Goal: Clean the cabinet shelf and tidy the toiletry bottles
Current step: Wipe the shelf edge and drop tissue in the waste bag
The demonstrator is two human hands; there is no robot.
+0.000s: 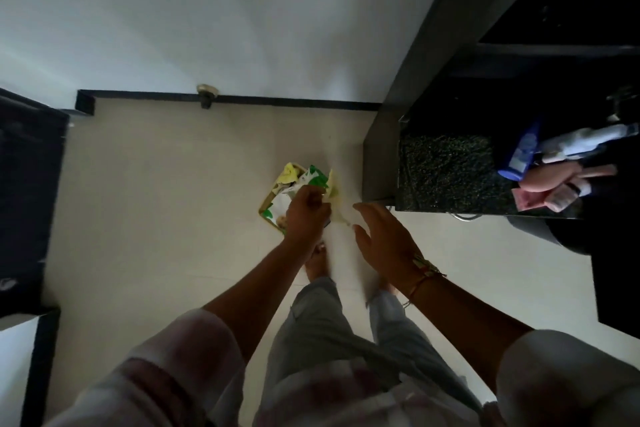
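Standing person, seen from above: left hand (304,215) closed around a pale yellow cloth (333,199) that hangs from the fist, directly above a small bin (266,210) on the floor (156,218) stuffed with green-and-white packets (311,178) and crumpled yellow wrappers. Right hand (381,236) open, fingers spread, empty, level with the left and just beside the dark cabinet (377,156). Toiletry bottles (519,156), a blue one and white and pink tubes, lie bunched at the right end of the speckled cabinet shelf (446,170).
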